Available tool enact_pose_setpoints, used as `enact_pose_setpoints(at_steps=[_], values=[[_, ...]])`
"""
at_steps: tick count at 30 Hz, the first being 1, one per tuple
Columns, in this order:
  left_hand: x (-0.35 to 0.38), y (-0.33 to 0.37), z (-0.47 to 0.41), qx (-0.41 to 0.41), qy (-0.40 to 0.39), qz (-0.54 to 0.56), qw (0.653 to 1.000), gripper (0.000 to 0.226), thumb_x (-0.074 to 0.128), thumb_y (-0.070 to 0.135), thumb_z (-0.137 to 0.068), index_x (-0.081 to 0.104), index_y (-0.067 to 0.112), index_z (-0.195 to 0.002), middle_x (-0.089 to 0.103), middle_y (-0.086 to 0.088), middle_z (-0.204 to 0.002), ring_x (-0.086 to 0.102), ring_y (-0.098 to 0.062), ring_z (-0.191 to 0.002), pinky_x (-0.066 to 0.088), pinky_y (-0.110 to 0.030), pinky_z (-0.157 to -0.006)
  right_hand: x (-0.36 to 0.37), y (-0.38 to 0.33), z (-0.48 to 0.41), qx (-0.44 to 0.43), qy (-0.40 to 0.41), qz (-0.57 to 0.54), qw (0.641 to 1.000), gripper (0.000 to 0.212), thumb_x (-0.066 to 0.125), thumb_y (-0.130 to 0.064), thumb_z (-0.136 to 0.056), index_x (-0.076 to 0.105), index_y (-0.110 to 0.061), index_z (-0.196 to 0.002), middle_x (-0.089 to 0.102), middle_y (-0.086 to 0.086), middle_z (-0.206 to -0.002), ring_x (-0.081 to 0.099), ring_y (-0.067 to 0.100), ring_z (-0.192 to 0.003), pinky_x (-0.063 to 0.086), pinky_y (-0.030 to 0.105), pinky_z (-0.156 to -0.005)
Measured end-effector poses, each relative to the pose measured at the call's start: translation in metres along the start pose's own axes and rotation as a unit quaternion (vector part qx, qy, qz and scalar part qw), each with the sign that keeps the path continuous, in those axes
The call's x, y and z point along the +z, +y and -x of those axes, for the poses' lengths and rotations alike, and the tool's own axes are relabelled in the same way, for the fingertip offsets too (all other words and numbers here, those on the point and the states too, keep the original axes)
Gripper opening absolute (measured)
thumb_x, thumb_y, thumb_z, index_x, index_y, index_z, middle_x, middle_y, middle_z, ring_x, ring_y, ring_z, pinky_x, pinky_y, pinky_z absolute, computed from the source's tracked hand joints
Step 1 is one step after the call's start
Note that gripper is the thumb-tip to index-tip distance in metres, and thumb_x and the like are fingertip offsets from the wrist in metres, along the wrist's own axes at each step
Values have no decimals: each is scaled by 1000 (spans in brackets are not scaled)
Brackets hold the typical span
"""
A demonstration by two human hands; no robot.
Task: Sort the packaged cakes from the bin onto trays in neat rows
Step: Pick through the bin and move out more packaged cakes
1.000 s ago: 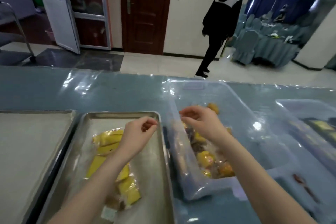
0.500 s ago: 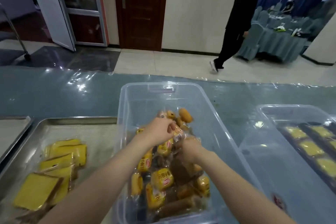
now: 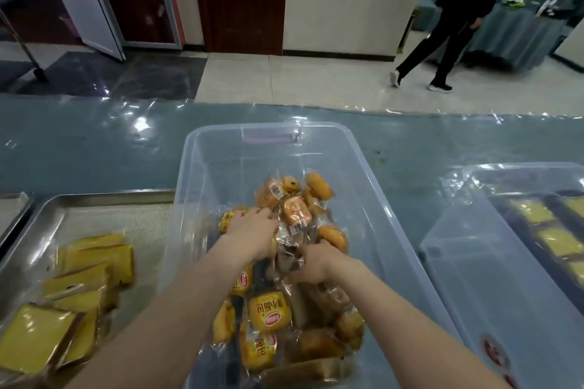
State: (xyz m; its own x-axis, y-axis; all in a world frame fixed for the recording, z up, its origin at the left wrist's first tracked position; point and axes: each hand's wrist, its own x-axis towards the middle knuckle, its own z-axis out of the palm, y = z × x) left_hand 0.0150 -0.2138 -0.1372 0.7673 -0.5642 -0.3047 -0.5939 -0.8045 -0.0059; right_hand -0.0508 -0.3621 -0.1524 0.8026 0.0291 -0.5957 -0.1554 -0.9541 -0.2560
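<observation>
Right hand (image 3: 311, 262): fingers curled down into the crinkled film of a brown packet (image 3: 286, 257) in the middle of the heap. I read this as a pinch on the wrapper, not on the cake. That makes sense, since film gives purchase and the cake stays unsquashed.

Left hand (image 3: 252, 230): palm down on the heap just beside the right, fingers reaching forward over the packets. I cannot tell whether it holds one or only presses. My guess is that it steadies the neighbours while the right hand works one free.

Packaged cakes (image 3: 268, 309): a loose jumble of orange-labelled rolls and brown ones, heaped in the near and middle part of the clear bin (image 3: 357, 174).

Tray (image 3: 94, 194): metal, right against the bin's left wall, I judge to keep the carry short. Wrapped yellow slices (image 3: 94, 265) overlap on it in a rough column.

Second tray (image 3: 12, 208): at the left edge, contents out of view.

Clear box (image 3: 474, 262): to the right, with yellow cakes in dark rows inside.

Many cakes left to sort.
</observation>
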Motion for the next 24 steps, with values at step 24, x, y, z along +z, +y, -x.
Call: enact_pose_setpoints(at_steps=[24], values=[[-18, -9, 8, -161, -6, 138, 977, 32, 61, 27, -87, 57, 21, -119, 40, -11, -126, 41, -31, -118, 38, -40, -97, 6, -2, -15, -79, 244, -127, 958, 63, 78, -29, -76, 47, -25, -130, 49, -5, -123, 52, 17, -111, 48, 34, -99]])
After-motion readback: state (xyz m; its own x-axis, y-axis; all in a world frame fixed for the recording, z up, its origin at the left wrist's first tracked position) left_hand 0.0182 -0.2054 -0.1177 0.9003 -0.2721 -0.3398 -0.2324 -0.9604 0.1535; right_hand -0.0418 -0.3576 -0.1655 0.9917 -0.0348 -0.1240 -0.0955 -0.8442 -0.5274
